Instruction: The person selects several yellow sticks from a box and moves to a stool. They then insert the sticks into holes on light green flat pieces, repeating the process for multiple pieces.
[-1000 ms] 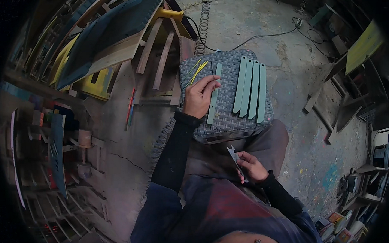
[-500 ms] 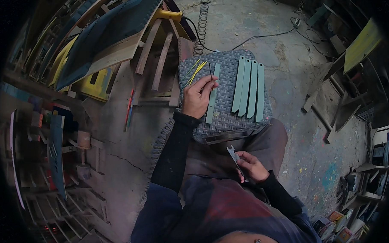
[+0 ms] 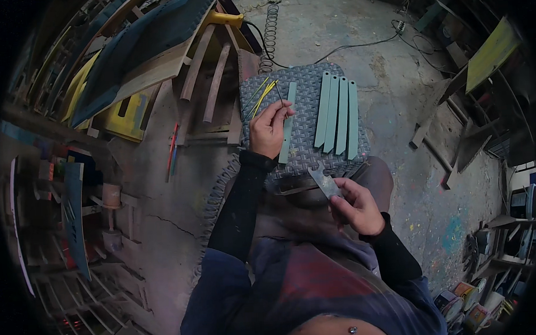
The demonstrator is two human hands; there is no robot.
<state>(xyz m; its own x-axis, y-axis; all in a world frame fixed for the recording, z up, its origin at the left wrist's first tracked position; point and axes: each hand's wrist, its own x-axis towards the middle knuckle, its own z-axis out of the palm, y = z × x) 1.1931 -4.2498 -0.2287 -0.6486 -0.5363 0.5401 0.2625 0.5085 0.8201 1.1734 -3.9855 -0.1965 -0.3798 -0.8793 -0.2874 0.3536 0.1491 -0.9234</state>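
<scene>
My left hand [image 3: 269, 127] is closed in a pinch on a thin black strip [image 3: 279, 91], held over the woven stool top. A pale green slat [image 3: 287, 137] with small holes lies beneath that hand, partly hidden by it. Lower down, in front of the stool's near edge, my right hand [image 3: 358, 207] grips a flat grey metal tool [image 3: 324, 182] with a notched end pointing up and left. Several more pale green slats [image 3: 335, 115], each with a hole at the far end and a pointed near end, lie side by side on the stool's right half.
The dark woven stool [image 3: 303, 90] stands before my knees. Thin yellow strips [image 3: 264, 97] lie at its far left. A wooden frame [image 3: 211, 135] and leaning boards [image 3: 151, 47] crowd the left. A cable [image 3: 358, 48] crosses the floor behind; paint cans [image 3: 461, 299] sit at lower right.
My right hand has risen toward the stool with the metal tool, which now shows its broader face. My left hand keeps its pinch on the black strip. The whole view has shifted slightly.
</scene>
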